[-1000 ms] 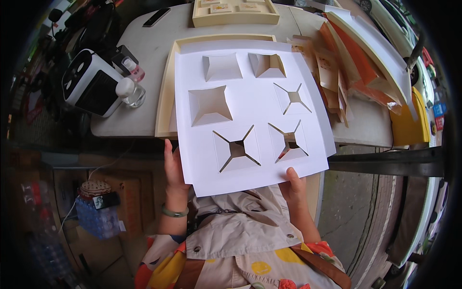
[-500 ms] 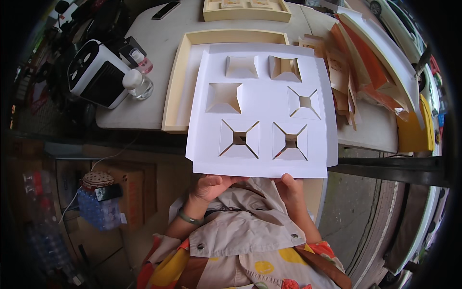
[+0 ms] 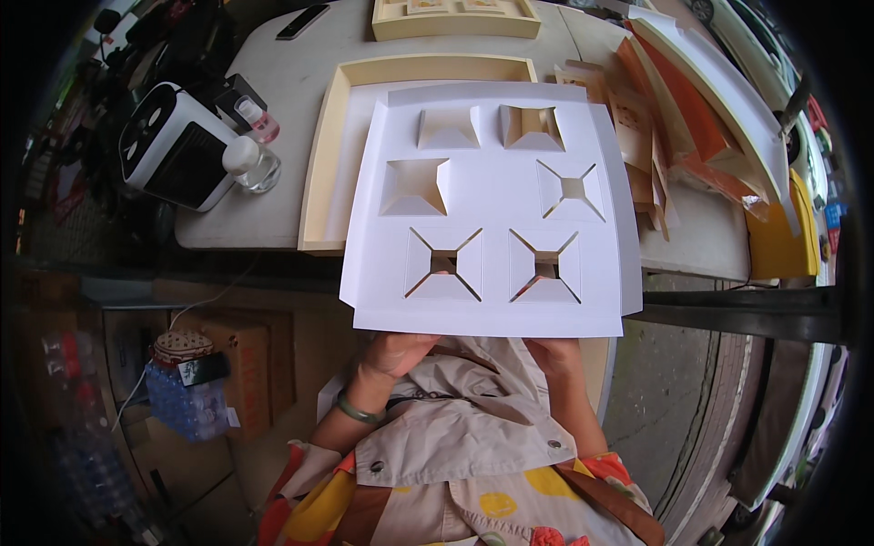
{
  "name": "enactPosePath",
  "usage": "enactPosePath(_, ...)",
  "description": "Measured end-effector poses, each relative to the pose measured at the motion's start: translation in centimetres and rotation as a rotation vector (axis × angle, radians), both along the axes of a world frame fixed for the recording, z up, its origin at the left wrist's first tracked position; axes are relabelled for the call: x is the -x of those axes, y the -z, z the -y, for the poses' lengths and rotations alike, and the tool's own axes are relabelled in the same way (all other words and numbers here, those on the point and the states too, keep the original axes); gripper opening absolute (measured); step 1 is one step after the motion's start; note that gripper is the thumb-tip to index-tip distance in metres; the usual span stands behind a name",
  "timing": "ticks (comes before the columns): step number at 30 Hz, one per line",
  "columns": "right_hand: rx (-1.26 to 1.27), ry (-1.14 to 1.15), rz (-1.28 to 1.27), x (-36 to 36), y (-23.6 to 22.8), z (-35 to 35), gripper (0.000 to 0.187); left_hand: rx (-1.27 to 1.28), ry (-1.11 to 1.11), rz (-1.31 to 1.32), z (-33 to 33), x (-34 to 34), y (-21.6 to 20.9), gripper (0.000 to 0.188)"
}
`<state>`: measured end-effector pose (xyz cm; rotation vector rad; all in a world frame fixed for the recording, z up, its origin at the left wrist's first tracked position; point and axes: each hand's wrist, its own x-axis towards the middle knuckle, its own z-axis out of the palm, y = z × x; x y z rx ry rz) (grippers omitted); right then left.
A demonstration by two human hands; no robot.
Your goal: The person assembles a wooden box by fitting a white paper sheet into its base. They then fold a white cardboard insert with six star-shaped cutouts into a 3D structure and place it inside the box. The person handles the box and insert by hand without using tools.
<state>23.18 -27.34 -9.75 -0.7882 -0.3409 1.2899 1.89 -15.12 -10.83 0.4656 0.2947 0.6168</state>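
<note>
A white card insert [image 3: 492, 191] with several square cut-outs lies in front of me. Its far part is over a shallow pale wooden tray [image 3: 319, 173], while the near part juts past the table edge. Flaps at the far and left cut-outs are folded down; at the near ones, narrow diagonal slits separate the flaps. My left hand [image 3: 398, 353] reaches under the near edge, and a bit of skin shows through the near-left hole. Under the same edge, farther right, is my right hand [image 3: 553, 353]. The insert hides the fingers of both hands.
A second wooden tray [image 3: 455, 25] sits at the far side of the table [image 3: 273, 109]. On the left are a phone [image 3: 302, 22], a black-and-white appliance [image 3: 177, 146] and two small bottles, one clear [image 3: 253, 166]. Folded orange-and-white card packaging [image 3: 687, 118] leans at the right.
Both thumbs, previously visible at the insert's near edge, have slipped underneath it. In the picture, the insert's near edge has shifted slightly left.
</note>
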Motion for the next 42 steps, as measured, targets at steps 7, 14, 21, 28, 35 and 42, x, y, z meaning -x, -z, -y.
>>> enactPosePath(7, -0.004, -0.019, 0.168, 0.3, -0.5, 0.1, 0.08, -0.094, 0.115, -0.027, -0.4, 0.1, -0.9, 0.059)
enactPosePath(14, 0.023, -0.074, 0.154, 0.4, -0.3, 0.1, 0.055, -0.106, 0.077, -0.112, 0.1, -0.2, -2.0, 0.042)
enactPosePath(21, 0.063, -0.082, 0.228, 1.2, -1.0, -0.8, 0.042, -0.224, 0.08, -0.163, 0.3, -1.3, -2.9, 0.045)
enactPosePath(28, 0.074, 0.021, 0.206, 2.6, -1.5, -2.1, 0.029, -0.254, -0.079, -0.218, 0.2, -2.1, -2.9, 0.036)
enactPosePath(35, 0.064, -0.048, 0.24, 3.8, -2.2, -3.6, 0.023, -0.225, -0.233, -0.341, 0.3, -3.1, -2.5, 0.023)
enactPosePath(42, 0.256, -0.049, 0.432, 4.9, -2.6, -5.0, 0.023, -0.205, -0.337, -0.432, 1.2, -3.9, -2.0, 0.015)
